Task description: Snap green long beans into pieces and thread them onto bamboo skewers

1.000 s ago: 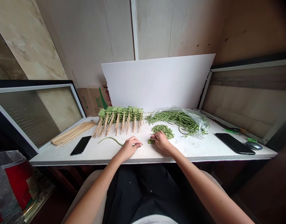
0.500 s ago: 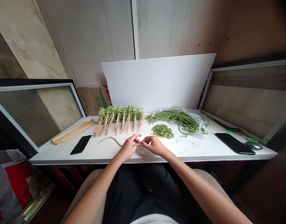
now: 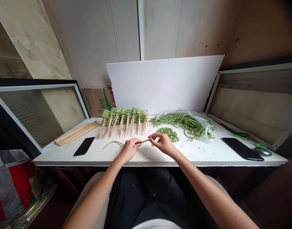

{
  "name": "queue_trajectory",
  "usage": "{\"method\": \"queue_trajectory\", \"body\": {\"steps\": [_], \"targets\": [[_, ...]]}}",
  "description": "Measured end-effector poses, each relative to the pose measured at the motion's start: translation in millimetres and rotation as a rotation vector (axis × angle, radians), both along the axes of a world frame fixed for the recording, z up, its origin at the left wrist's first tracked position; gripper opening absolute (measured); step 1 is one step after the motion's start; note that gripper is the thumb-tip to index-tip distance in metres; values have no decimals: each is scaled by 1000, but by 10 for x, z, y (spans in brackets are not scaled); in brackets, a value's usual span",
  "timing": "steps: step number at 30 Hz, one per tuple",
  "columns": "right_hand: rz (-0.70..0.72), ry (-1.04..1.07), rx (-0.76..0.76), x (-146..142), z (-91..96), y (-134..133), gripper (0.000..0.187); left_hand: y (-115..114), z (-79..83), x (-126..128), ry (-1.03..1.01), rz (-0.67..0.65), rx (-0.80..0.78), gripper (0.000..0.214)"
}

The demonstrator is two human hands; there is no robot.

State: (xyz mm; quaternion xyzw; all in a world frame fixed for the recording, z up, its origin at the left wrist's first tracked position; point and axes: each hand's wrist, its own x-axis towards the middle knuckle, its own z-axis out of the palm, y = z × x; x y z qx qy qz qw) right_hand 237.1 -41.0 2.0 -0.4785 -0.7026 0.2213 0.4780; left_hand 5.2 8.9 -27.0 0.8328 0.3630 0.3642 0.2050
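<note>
One long green bean [image 3: 114, 142] runs through my left hand [image 3: 130, 149], its tail trailing to the left over the white table [image 3: 107, 157]. My left fingers are closed round it, and a short length sticks out to the right. The fingertips of my right hand [image 3: 162, 143] pinch that protruding end. Just behind my right hand lies a heap of short-cut bean pieces [image 3: 169, 133], partly covered by the hand. Further back on the right, whole long beans [image 3: 181, 121] spill from a clear plastic bag [image 3: 209, 125].
Rows of bean pieces on skewers [image 3: 124, 116] are stacked at the back left. Bare bamboo skewers [image 3: 76, 133] and a phone [image 3: 84, 146] lie at left. Another phone [image 3: 242, 148] and a grey mouse-shaped object [image 3: 262, 151] lie at right. A white board [image 3: 165, 86] stands behind.
My hands have moved apart from close together. A length of bean now shows between them, and my right hand has shifted right and up, nearer the cut pieces.
</note>
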Motion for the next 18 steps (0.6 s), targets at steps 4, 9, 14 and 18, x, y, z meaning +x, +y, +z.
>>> {"method": "queue_trajectory", "body": {"steps": [4,9,14,18], "targets": [[5,-21,34,0,42,-42,29,3,35,-1,-51,54,130,20],[-4,-97,178,-40,60,-94,29,-48,132,-21,-60,148,250,17],[-11,-192,337,-107,40,-102,22,-149,217,19,-50,211,323,17],[-66,-203,456,-146,8,-97,16,-216,270,62,-70,188,339,16]]}}
